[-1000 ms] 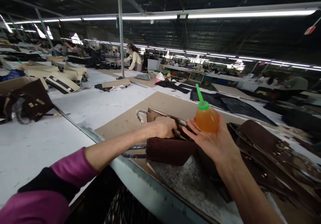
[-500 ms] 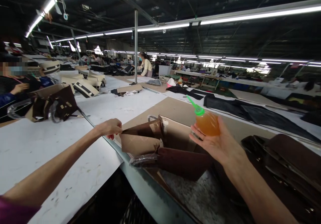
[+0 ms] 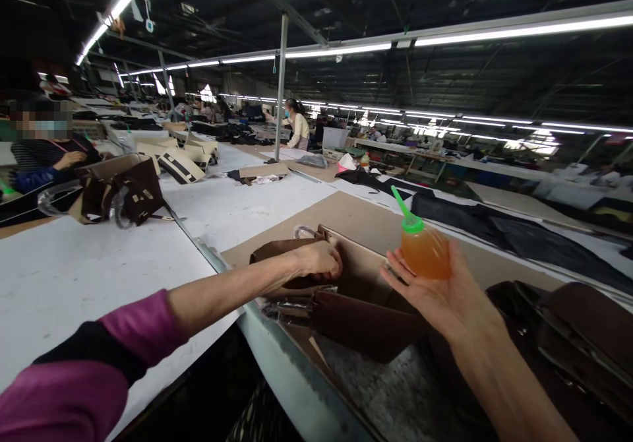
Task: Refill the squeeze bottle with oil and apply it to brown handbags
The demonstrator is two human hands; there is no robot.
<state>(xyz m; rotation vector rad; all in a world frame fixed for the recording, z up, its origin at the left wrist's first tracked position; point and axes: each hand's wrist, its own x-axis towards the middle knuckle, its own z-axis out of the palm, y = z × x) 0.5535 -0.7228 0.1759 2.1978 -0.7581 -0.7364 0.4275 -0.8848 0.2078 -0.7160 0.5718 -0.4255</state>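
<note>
A dark brown handbag (image 3: 366,323) with a tan lining lies on its side in front of me, its inside facing up. My left hand (image 3: 321,259) reaches over its left flap to the opening, fingers curled and closed; what they hold, if anything, is hidden. Clear plastic wrap (image 3: 287,311) covers a part at the bag's left end. On the right, my right hand (image 3: 445,293) cradles a squeeze bottle (image 3: 426,254) of amber liquid in its palm. The bottle has a green cap and a slanted green nozzle pointing up and left.
More brown bags (image 3: 583,336) are stacked at the right. Another brown bag (image 3: 131,191) stands at left on the white tabletop (image 3: 113,277), near a seated person (image 3: 49,145). Black sheets (image 3: 514,231) lie beyond the brown board (image 3: 316,214). A metal post (image 3: 281,86) rises further back.
My left hand has moved right, from the bag's left edge into its opening. The right hand still holds the bottle in much the same pose. The view has shifted slightly left.
</note>
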